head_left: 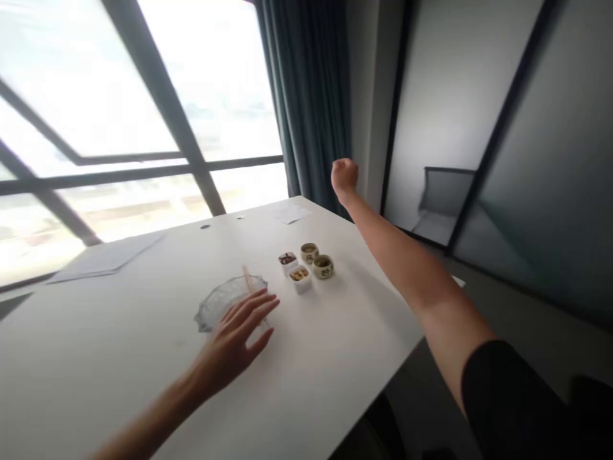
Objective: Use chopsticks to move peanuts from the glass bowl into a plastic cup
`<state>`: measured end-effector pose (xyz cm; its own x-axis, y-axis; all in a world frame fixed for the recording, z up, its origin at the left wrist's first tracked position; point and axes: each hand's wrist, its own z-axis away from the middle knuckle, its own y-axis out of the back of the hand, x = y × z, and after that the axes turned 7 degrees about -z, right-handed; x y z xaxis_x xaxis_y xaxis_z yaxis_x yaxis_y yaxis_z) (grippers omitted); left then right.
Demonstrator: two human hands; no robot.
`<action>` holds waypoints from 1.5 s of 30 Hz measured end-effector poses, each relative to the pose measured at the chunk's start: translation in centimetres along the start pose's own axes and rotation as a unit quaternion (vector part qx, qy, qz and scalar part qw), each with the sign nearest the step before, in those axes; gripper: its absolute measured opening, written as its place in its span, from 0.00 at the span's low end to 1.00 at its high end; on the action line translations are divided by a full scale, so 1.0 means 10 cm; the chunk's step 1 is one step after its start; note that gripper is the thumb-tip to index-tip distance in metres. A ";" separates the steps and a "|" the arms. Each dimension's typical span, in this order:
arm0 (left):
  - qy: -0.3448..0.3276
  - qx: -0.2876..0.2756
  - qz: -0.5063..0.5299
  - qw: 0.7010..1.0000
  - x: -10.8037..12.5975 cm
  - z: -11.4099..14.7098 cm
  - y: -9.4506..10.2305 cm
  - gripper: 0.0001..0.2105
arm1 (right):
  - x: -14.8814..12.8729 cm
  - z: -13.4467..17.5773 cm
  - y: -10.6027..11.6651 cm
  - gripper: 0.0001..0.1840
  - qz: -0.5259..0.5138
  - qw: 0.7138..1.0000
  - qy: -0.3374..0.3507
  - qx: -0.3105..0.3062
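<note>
My left hand (244, 332) hovers low over the white table, palm down with the fingers spread, and holds nothing. Just beyond it lies a clear glass plate (215, 303) with a wavy rim, partly covered by the hand. A thin pale pinkish stick-like thing (248, 276) rests across the plate; its near end is hidden. My right hand (345, 177) is raised at arm's length above the table's right side, closed in a fist, and nothing sticks out of it. Between the hands stand two small white tubs, one with dark pieces (288, 259) and one with yellowish pieces (299, 276).
Two small patterned cups (309, 250) (323, 267) with dark contents stand beside the tubs. Papers lie at the table's far left (105, 259) and far corner (293, 214). Windows, a dark curtain (311, 96) and a glass partition with a chair (445, 195) behind it surround the table (306, 377).
</note>
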<state>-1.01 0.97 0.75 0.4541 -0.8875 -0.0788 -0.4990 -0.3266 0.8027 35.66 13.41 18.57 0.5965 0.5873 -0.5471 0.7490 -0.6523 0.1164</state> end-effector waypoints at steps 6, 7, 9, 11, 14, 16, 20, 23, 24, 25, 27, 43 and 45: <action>0.205 0.077 -0.022 0.976 -0.90 0.28 0.23 0.16 | 0.00 0.78 -0.63 0.18 -0.026 0.994 -0.020 -0.108; 0.222 0.064 -0.020 0.973 -1.04 0.33 0.22 0.17 | -0.04 0.96 -0.71 0.19 -0.021 0.989 -0.010 -0.145; 0.254 0.043 -0.015 0.966 -1.30 0.39 0.16 0.16 | -0.15 1.29 -0.85 0.20 0.001 0.972 0.019 -0.232; 0.277 0.019 -0.011 0.961 -1.50 0.43 0.08 0.15 | -0.27 1.57 -0.98 0.16 0.029 0.935 0.063 -0.348; 0.303 -0.011 -0.007 0.953 -1.70 0.43 -0.03 0.14 | -0.43 1.82 -1.19 0.13 0.081 0.843 0.134 -0.515; 0.314 -0.021 0.001 0.949 -1.77 0.42 -0.07 0.14 | -0.50 1.90 -1.35 0.11 0.121 0.780 0.161 -0.592; 0.322 -0.026 0.027 0.946 -1.80 0.36 -0.08 0.14 | -0.57 1.95 -1.64 0.13 0.162 0.703 0.172 -0.671; 0.326 -0.022 0.046 0.944 -1.83 0.25 -0.05 0.14 | -0.58 1.93 -1.71 0.08 0.128 0.720 0.160 -0.663; 0.328 -0.021 0.053 0.943 -1.85 0.19 -0.05 0.15 | -0.57 1.90 -1.67 0.03 0.105 0.742 0.153 -0.644; 0.331 -0.021 0.060 0.942 -1.88 0.14 -0.05 0.15 | -0.55 1.87 -1.61 0.03 0.076 0.770 0.143 -0.617; 0.338 -0.027 0.075 0.938 -1.93 0.01 -0.08 0.16 | -0.46 1.78 -1.41 0.06 0.006 0.838 0.112 -0.534; 0.260 -0.337 0.182 0.886 -1.63 -1.45 -1.27 0.16 | 0.49 2.06 -0.16 0.35 -0.337 0.880 -0.300 0.149; 0.252 -0.340 0.185 0.887 -1.65 -1.44 -1.24 0.16 | 0.49 2.09 -0.14 0.33 -0.351 0.869 -0.314 0.151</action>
<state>8.31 24.37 0.62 0.7098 -0.5792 0.4009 -0.1998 0.3802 0.9030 31.50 7.17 -1.63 -0.3221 0.5758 -0.7515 0.6991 -0.3906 -0.5989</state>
